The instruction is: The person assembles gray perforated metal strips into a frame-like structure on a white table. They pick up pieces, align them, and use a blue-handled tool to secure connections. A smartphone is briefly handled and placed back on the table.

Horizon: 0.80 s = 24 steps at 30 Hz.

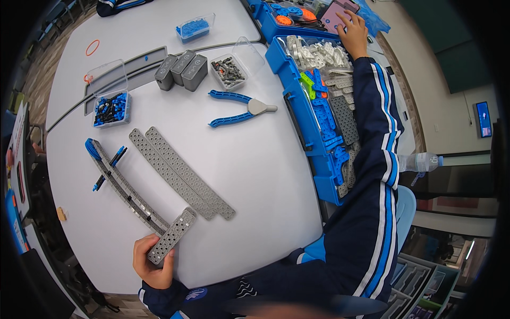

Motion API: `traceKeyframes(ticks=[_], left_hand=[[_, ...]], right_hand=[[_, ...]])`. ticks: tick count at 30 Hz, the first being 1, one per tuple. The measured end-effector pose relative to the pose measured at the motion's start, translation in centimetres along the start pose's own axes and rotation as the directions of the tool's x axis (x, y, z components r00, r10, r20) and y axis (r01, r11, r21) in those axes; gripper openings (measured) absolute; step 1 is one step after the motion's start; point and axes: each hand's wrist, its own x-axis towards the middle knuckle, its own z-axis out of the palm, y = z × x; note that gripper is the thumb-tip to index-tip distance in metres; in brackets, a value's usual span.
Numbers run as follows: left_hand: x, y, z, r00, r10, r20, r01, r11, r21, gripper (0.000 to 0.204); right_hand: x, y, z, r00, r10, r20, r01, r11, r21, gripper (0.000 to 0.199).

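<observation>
My left hand (155, 261) is closed around the near end of a grey perforated plastic beam frame (130, 189). A short wide plate (172, 236) crosses that end between thumb and fingers. The frame has a blue far tip and a black and blue crosswise rod (110, 169). My right hand (353, 35) is stretched to the far right, fingers apart, with the fingertips over a flat pink panel (336, 15); whether it grips the panel's edge is hard to tell. Two long grey perforated plates (178, 173) lie beside the frame.
Blue-handled pliers (241, 109) lie mid-table. Behind are a box of small pins (228, 73), grey battery-like blocks (183, 70) and a box of blue and black connectors (111, 109). A blue parts case (297, 90) runs along the right, under my right arm. A water bottle (422, 161) stands beyond.
</observation>
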Motion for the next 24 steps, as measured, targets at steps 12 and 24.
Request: traceKeyframes(ticks=[12,24], left_hand=[[-0.1,-0.2,0.0,1.000,0.003,0.001,-0.003,1.000,0.007,0.039],[-0.1,-0.3,0.0,1.000,-0.003,-0.002,0.003,1.000,0.002,0.039]], right_hand=[[0.5,-0.6,-0.8,0.998,-0.033,-0.053,0.037,0.996,0.087,0.040],[-0.1,0.5,-1.0,0.983,0.120,-0.138,-0.121,0.993,-0.002,0.028]])
